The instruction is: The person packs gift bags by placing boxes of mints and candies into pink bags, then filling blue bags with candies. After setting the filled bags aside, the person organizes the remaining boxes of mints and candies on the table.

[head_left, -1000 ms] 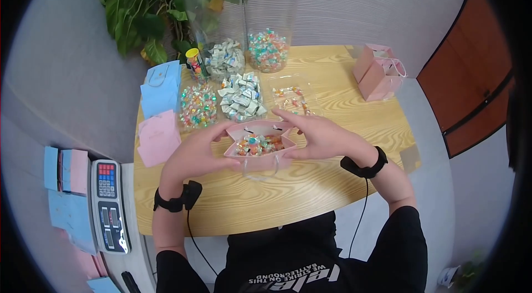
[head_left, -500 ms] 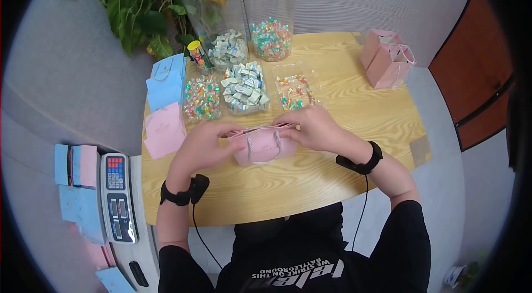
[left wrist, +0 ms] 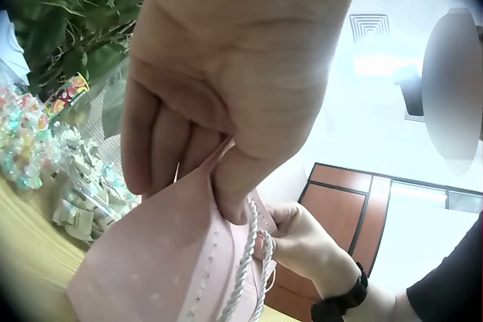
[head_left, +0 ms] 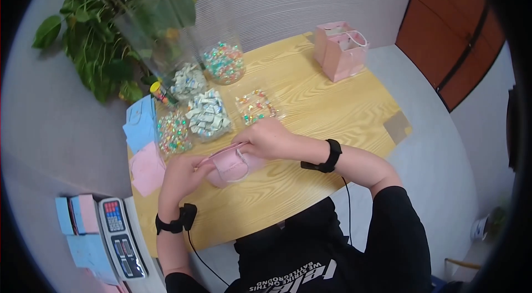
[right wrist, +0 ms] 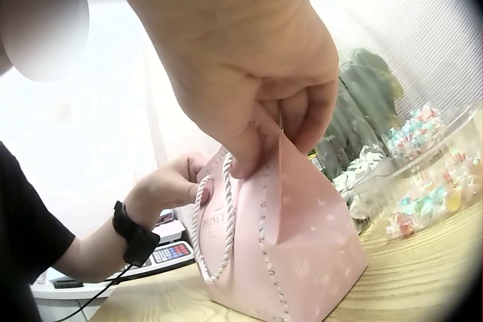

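Note:
A pink paper bag (head_left: 231, 168) with white rope handles stands near the front of the table, its top edges drawn together. The left hand (head_left: 185, 174) pinches one top corner between thumb and fingers, as the left wrist view shows from close by, where the hand (left wrist: 241, 58) covers that corner. At the opposite corner the right hand (head_left: 269, 139) pinches the rim; in the right wrist view its thumb (right wrist: 245, 152) lies on the printed side near the rope handle (right wrist: 228, 224). What the bag holds is hidden.
Trays of wrapped candy (head_left: 174, 131), white packets (head_left: 208, 116) and loose sweets (head_left: 257, 106) lie behind the bag, with tall clear containers (head_left: 224, 66) farther back. Pink bags (head_left: 339, 55) stand back right; flat blue (head_left: 140, 127) and pink bags (head_left: 147, 168) lie left, a scale (head_left: 123, 237) beyond.
Both hands have brought the bag's wide-open top together, hiding the candy inside. The bag has turned, its right end now farther back. The head view has shifted and tilted.

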The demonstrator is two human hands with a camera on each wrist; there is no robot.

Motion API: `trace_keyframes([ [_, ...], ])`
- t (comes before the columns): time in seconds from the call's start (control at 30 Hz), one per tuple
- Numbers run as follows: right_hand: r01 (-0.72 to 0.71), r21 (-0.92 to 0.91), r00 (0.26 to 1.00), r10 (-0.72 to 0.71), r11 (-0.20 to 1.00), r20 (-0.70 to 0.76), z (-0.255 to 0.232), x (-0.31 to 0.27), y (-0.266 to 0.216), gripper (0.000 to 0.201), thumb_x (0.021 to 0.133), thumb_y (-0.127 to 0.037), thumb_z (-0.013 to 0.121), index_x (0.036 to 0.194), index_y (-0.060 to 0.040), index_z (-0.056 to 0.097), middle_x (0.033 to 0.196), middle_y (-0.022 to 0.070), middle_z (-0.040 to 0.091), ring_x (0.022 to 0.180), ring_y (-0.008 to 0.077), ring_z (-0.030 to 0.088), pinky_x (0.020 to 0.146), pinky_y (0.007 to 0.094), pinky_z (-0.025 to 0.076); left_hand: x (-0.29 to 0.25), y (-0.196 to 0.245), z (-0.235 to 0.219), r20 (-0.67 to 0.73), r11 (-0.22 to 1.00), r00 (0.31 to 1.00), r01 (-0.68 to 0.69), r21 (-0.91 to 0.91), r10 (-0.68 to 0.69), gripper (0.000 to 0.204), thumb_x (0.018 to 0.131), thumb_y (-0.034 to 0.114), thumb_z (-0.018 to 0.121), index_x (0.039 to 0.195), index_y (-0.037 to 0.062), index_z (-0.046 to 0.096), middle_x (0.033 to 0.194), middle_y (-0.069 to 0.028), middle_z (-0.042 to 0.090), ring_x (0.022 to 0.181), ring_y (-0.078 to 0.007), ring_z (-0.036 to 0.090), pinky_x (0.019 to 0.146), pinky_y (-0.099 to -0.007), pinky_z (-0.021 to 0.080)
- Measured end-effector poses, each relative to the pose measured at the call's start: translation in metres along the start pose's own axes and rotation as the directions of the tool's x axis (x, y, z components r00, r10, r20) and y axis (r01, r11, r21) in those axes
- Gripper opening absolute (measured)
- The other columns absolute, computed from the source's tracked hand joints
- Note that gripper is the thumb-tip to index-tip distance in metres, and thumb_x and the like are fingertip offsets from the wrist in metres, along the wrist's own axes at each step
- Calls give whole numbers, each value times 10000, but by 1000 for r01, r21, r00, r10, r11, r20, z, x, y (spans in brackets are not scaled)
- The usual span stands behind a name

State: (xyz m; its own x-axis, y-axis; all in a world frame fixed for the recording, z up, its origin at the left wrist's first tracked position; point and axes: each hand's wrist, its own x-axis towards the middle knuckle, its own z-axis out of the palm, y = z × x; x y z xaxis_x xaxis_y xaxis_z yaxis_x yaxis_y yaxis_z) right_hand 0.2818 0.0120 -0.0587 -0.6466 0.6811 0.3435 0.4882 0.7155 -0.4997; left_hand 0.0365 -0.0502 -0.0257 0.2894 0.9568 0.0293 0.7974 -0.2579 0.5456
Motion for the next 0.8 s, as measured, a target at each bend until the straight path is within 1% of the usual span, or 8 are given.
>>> trace_keyframes([
  [0.23, 26, 40, 999, -25, 999, -41, -33, -21, 11, 192, 757, -177, 684, 941, -135, 721, 777, 99, 683, 715, 292, 656, 612, 379, 507, 14, 25, 13, 11, 1000, 1000, 11, -9, -11, 248, 797, 279, 699, 900, 54, 720, 660, -154, 631, 591, -254, 634, 573, -324, 464],
  [0.3, 25, 74, 997, -19, 997, -75, -52, -34, 24, 195, 754, -152, 678, 942, -124, 720, 781, 104, 683, 711, 286, 659, 624, 365, 511, 25, 44, 22, -56, 980, 993, -113, -165, 105, 214, 796, 197, 720, 897, 9, 704, 673, -38, 658, 619, -58, 558, 581, -246, 446],
  [0.43, -76, 167, 987, 97, 983, -126, -103, -64, 47, 225, 741, -117, 665, 959, -109, 721, 805, 116, 687, 728, 266, 668, 634, 342, 510, 60, 89, 52, -127, 894, 986, -149, -422, 104, 242, 785, 218, 740, 910, 15, 700, 765, -35, 693, 686, -57, 594, 636, -252, 484],
  [0.5, -102, 153, 983, 123, 983, -139, -129, -82, 62, 229, 740, -86, 666, 964, -86, 716, 821, 120, 691, 737, 259, 673, 644, 329, 512, 85, 106, 76, -139, 711, 983, -184, -678, 122, 268, 783, 234, 746, 941, 22, 701, 798, -82, 705, 733, -87, 644, 667, -265, 506],
  [0.53, -157, 116, 974, 173, 981, -143, -141, -90, 71, 218, 751, -41, 659, 964, -46, 704, 833, 107, 695, 758, 218, 661, 679, 313, 506, 98, 117, 83, -148, 703, 981, -192, -684, 125, 268, 783, 234, 746, 941, 22, 701, 798, -82, 705, 733, -87, 644, 667, -265, 506],
  [0.6, -215, 58, 964, 221, 975, -146, -162, -107, 86, 207, 762, 4, 652, 964, -5, 693, 846, 94, 700, 780, 178, 650, 715, 297, 500, 126, 140, 93, -109, 923, 974, -222, -313, 197, 296, 792, 257, 732, 973, 25, 701, 824, -122, 708, 785, -148, 685, 681, -286, 515],
  [0.67, -375, 125, 893, 394, 919, -218, -181, -118, 103, 204, 769, 14, 636, 967, 8, 685, 825, 84, 688, 762, 152, 617, 716, 287, 489, 160, 158, 114, -136, 891, 959, -283, -355, 250, 303, 798, 269, 720, 989, 35, 701, 837, -134, 706, 782, -187, 688, 686, -298, 517],
  [0.8, -449, -15, 838, 415, 894, -355, -214, -144, 147, 219, 762, 17, 612, 972, -1, 671, 795, 112, 657, 716, 169, 598, 686, 297, 487, 206, 200, 150, -223, 824, 925, -375, -424, 306, 304, 802, 289, 693, 1008, 66, 705, 872, -144, 702, 798, -268, 688, 709, -337, 525],
])
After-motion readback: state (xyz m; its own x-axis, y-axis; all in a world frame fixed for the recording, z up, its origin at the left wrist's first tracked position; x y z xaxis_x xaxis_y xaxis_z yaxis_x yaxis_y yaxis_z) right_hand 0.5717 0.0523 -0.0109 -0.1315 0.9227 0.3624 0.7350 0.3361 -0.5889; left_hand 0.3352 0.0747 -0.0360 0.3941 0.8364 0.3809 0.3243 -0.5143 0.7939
